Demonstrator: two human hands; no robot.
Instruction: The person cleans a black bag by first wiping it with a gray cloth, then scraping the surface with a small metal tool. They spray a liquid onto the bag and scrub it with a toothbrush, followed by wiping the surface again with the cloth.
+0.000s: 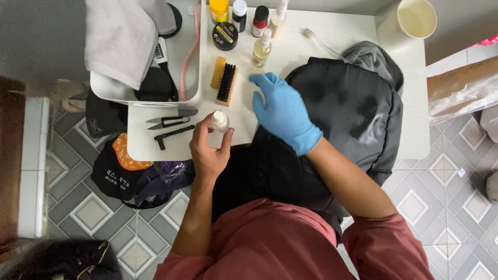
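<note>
Left hand (209, 150) around bottle (220, 120), table-edge (155, 155).

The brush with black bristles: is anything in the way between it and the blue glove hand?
Nothing visible. The right hand in its blue glove hovers just right of the brush, with only bare white table between them. The left hand holds a small white bottle lower down.

Smooth blue rubbery glove (284, 115), matt dark cloth garment (342, 111) (damp-looking patches), wooden brush (226, 83), glossy white table (321, 39)
</note>
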